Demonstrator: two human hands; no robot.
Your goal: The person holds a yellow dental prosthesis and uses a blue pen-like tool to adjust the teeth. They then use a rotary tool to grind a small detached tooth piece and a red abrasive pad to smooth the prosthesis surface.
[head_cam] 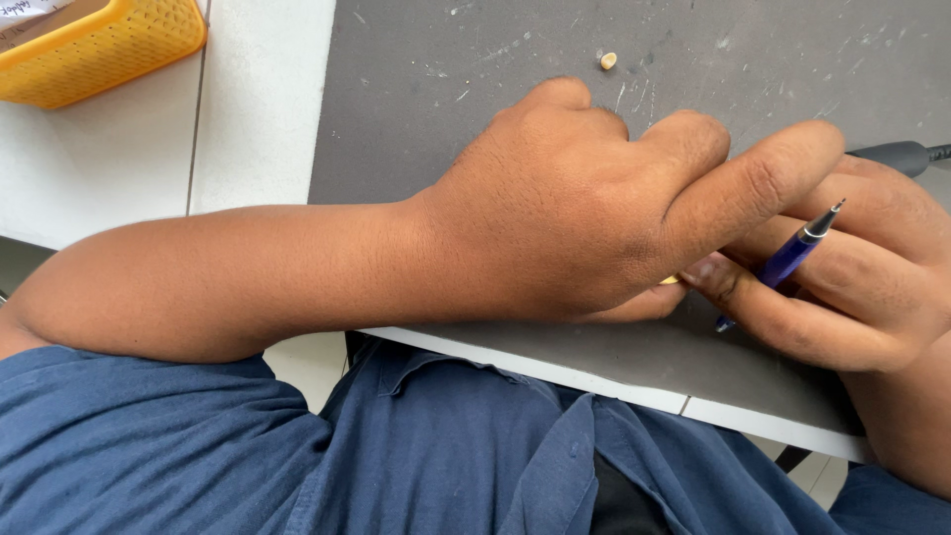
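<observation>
Pen [790, 258] — blue, in right hand [842, 277] | left hand [584, 208] overlapping | yellow basket [99, 45]

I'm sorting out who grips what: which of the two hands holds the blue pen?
The right hand holds the blue pen in its fingers; the left hand lies across it, with only a small yellowish bit showing underneath.

A white table [263, 89] carries a dark grey mat [446, 59], scratched and flecked with pale marks, that covers its right part up to the near edge. A small tan bead [608, 60] lies on the mat at the far side. A yellow basket [94, 50] stands on the table's far left corner.
</observation>
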